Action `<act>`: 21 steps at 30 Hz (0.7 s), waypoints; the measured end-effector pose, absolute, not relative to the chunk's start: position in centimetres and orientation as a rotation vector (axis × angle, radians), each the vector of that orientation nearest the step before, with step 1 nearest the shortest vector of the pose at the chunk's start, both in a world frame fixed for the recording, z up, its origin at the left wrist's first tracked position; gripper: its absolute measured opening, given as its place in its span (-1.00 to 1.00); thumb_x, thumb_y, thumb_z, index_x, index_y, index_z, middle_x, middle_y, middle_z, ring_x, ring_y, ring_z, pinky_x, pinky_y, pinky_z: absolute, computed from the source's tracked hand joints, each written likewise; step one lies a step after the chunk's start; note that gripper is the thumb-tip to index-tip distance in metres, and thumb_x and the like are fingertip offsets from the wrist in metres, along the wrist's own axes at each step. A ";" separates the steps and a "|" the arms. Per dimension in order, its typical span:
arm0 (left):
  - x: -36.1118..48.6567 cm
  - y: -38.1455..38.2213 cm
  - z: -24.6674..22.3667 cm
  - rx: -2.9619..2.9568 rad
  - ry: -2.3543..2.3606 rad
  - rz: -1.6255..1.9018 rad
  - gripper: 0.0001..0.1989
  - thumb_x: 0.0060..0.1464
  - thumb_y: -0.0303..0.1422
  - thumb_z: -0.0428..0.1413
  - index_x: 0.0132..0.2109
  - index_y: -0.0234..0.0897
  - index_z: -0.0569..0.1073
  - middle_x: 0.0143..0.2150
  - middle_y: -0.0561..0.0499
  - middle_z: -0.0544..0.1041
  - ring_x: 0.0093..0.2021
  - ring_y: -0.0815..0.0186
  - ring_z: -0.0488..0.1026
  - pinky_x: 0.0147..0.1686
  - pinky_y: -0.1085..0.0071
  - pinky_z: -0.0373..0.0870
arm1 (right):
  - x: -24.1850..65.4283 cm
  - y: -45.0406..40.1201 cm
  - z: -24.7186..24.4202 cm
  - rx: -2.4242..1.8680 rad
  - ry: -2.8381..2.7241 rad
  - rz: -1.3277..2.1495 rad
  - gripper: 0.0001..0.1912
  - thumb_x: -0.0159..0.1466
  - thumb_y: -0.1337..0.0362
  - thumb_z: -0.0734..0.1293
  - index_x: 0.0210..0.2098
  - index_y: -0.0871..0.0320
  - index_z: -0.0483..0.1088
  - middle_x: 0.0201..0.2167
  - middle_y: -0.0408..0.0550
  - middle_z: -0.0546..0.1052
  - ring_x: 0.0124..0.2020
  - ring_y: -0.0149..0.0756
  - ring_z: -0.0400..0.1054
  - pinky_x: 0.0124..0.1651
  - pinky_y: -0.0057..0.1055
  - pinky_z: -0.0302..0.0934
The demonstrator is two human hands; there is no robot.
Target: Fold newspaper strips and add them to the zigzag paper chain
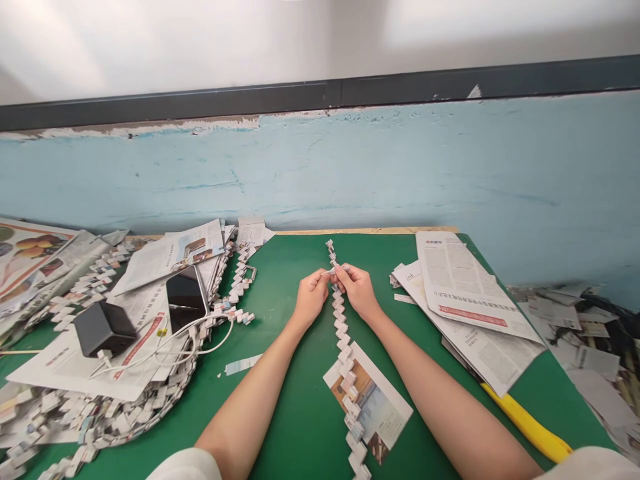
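At centre of the frame, I see left hand (313,293) and right hand (356,288) pinching a small paper strip (330,272) over the folded-paper chain (340,320), which runs down to the bottom edge.

Bright and fairly even overall, too diffuse to trace to a source. Palest at the upper left of the white panel (210,47), with vague grey shading farther right. Softly shaded on the tabletop (300,400), without harsh glare. Reasonably clear around the left hand (313,293) and right hand (357,288), though soft in fine detail. Stretched toward the edges, smeared across the scraps (597,363) at far right.
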State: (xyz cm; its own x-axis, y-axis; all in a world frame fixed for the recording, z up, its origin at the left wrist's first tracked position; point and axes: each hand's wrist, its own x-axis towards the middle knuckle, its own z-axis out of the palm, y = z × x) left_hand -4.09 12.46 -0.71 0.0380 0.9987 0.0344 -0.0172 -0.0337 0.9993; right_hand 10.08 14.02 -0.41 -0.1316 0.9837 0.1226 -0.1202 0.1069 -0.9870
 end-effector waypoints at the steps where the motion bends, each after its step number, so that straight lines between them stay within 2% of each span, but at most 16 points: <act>1: -4.1 12.5 -0.8 1.243 1.154 1.213 -0.46 0.20 0.17 0.13 -0.34 -0.27 0.43 -0.68 0.20 0.20 -0.66 0.46 0.11 -0.58 0.47 0.05 | 10.1 14.0 -0.4 -0.973 -1.284 1.264 -0.46 0.34 -0.21 0.36 -0.49 0.11 0.39 -0.62 -0.20 0.28 -0.58 -0.38 0.10 -0.46 -0.39 0.07; 7: -4.1 12.4 -1.1 1.221 1.106 1.182 -0.47 0.27 0.13 0.08 -0.36 -0.26 0.37 -0.65 0.20 0.19 -0.63 0.47 0.11 -0.57 0.48 0.09 | 10.3 13.8 -0.1 -0.951 -1.309 1.237 -0.39 0.37 -0.16 0.34 -0.63 0.12 0.34 -0.70 -0.20 0.22 -0.59 -0.38 0.07 -0.43 -0.36 0.07; 13: -4.2 12.4 -0.9 1.153 1.090 1.259 -0.51 0.28 0.12 0.10 -0.32 -0.23 0.30 -0.64 0.22 0.20 -0.64 0.48 0.11 -0.57 0.51 0.08 | 10.4 13.6 -0.2 -0.949 -1.371 1.275 -0.40 0.37 -0.20 0.31 -0.58 0.13 0.39 -0.69 -0.19 0.22 -0.60 -0.37 0.08 -0.46 -0.37 0.04; 18: -4.2 12.5 -0.4 1.106 1.119 1.345 -0.54 0.22 0.09 0.18 -0.22 -0.25 0.44 -0.64 0.22 0.21 -0.65 0.47 0.11 -0.61 0.50 0.07 | 10.2 13.7 -0.6 -0.953 -1.342 1.257 -0.48 0.38 -0.19 0.32 -0.43 0.12 0.45 -0.62 -0.20 0.27 -0.59 -0.38 0.10 -0.47 -0.38 0.05; 21: -4.3 12.5 -0.4 1.137 1.185 1.359 -0.55 0.22 0.04 0.21 -0.13 -0.31 0.58 -0.61 0.17 0.30 -0.63 0.47 0.17 -0.58 0.49 0.12 | 10.1 13.8 -0.5 -0.955 -1.276 1.285 -0.52 0.37 -0.18 0.34 -0.39 0.11 0.44 -0.62 -0.22 0.27 -0.60 -0.39 0.09 -0.49 -0.39 0.05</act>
State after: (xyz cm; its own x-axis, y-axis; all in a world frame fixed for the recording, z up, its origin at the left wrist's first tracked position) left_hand -4.26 12.54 -0.38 -0.0964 0.9941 0.0504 -0.0856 -0.0588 0.9946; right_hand 10.07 13.84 -0.48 -0.1412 0.9818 0.1273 -0.1339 0.1084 -0.9850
